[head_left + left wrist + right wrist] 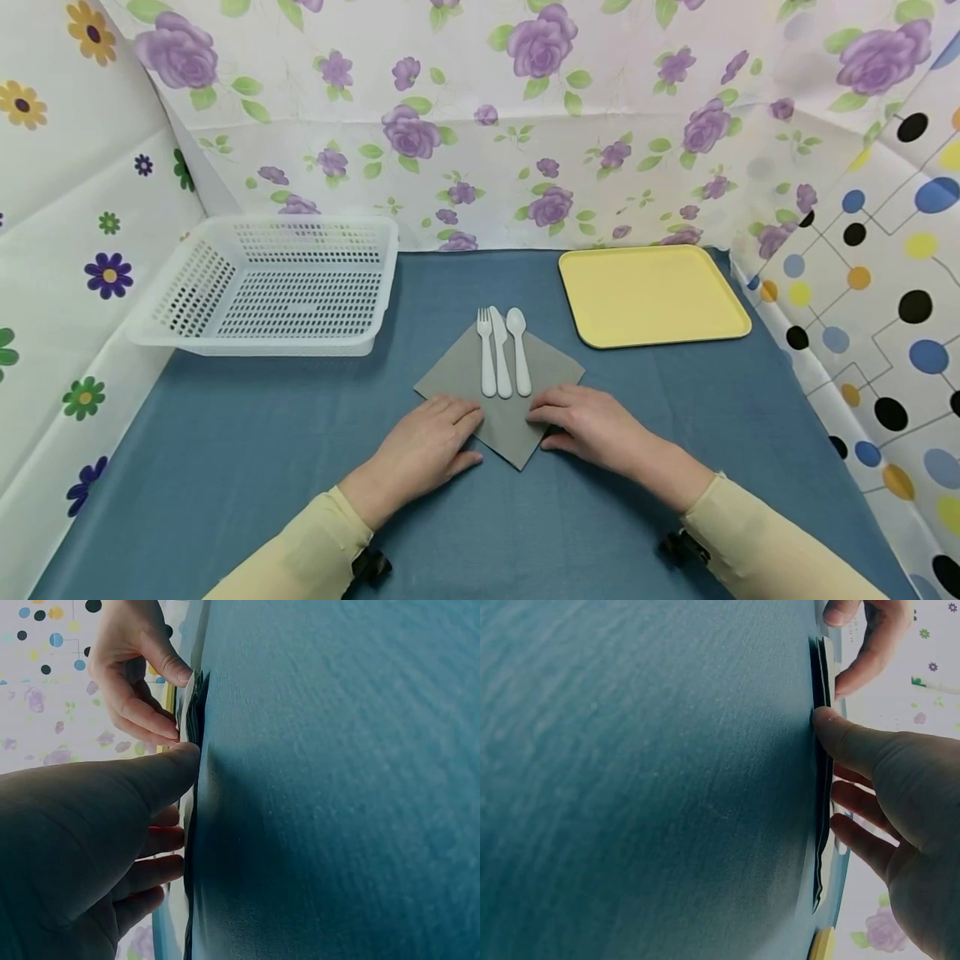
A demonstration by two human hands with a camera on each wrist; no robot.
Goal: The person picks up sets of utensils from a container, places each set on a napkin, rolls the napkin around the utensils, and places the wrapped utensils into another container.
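A grey folded napkin lies on the table as a diamond, one corner towards me. Across its middle, side by side, lie a white fork, a white knife and a white spoon. My left hand rests its fingertips on the napkin's left front side, thumb beside the edge. On the right front side, my right hand touches the napkin with its fingers, thumb at the edge. The wrist views show the napkin's layered edge low against the table, both thumbs apart from the other fingers.
To the back left stands a white perforated plastic basket. A yellow tray lies at the back right. Blue cloth covers the table, and patterned sheets hang behind it and along both sides.
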